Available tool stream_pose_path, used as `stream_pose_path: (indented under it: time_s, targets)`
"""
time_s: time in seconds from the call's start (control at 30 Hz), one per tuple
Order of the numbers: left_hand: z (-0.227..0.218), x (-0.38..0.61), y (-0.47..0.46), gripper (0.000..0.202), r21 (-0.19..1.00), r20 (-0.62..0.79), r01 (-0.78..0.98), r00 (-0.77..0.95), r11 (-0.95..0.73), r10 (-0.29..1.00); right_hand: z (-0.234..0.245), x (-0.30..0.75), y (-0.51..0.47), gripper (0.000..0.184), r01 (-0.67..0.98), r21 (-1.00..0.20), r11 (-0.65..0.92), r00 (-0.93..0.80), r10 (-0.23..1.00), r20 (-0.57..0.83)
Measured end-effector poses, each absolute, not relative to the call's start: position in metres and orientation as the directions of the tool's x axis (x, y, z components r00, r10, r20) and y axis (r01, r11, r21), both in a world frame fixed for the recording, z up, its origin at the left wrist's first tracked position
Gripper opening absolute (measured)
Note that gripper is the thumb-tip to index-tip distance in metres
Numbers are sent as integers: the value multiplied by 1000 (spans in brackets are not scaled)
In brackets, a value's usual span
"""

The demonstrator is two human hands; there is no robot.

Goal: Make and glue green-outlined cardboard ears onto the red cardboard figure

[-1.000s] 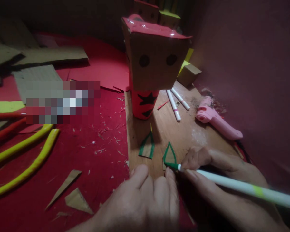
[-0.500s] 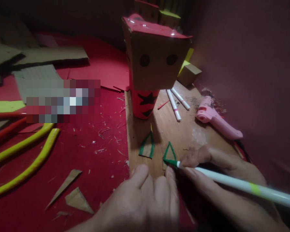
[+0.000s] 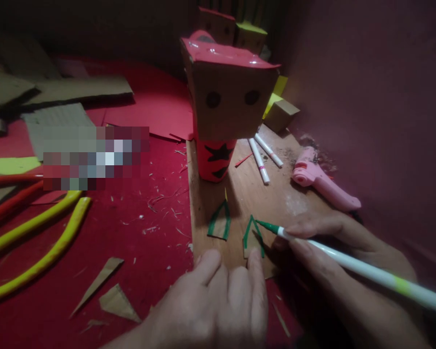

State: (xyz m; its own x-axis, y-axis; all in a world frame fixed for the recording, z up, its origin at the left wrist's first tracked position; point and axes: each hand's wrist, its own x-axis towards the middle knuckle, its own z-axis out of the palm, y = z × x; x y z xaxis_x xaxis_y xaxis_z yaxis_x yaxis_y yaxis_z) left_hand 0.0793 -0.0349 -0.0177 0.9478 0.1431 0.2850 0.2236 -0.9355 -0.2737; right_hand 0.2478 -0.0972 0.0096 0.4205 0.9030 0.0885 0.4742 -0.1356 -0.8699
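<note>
Pointed cardboard piece [image 3: 251, 239] — green-edged; white marker [image 3: 363, 269] — green-tipped

The left hand [image 3: 218, 295] is held low with its back turned upward; most of its fingers are bent, while one digit is stretched forward; the right hand [image 3: 352, 242] is held near but apart, its thumb and fingertips drawn together in a pinch; both arms are cropped below.
</note>
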Motion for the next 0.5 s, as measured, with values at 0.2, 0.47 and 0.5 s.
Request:
stream_pose_path:
  time_s: [0.2,0.47,0.5]
  targets:
    - [-17,80,-34,38,-253,349,204,931,-946,108,8,245,-96,9,406,-906,-119,443,893,82]
    - [-7,71,-15,38,52,368,202,907,-978,207,4,252,-96,10,464,-883,-72,328,940,96]
    - [-6,70,-11,37,105,384,222,890,-969,245,3,252,-96,8,419,-903,-92,338,939,61]
